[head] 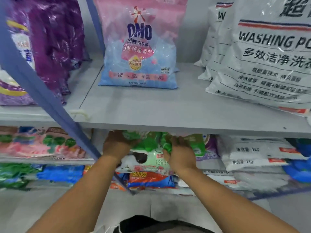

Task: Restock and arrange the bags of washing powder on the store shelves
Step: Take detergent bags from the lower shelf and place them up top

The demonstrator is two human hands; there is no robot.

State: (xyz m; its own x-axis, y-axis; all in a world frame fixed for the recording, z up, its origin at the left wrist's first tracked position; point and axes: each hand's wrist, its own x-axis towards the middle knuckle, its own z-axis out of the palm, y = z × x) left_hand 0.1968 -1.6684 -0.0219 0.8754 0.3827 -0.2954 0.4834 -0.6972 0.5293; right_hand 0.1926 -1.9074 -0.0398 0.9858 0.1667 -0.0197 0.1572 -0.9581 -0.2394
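Observation:
A green and white bag of washing powder [151, 148] sits just under the upper grey shelf board [151, 113], on the lower shelf level. My left hand [116, 145] grips its upper left corner. My right hand [180, 153] grips its right side. The bag's top edge is tucked beneath the board and partly hidden. Under it lie an orange and blue bag [148, 179] and other stacked bags.
On the upper shelf stand a pink and blue OMO bag [139, 47], purple bags [50, 44] at the left and white washing powder bags [269, 52] at the right. A blue upright post [42, 91] slants across the left. White 1 kg bags [252, 155] lie at the lower right.

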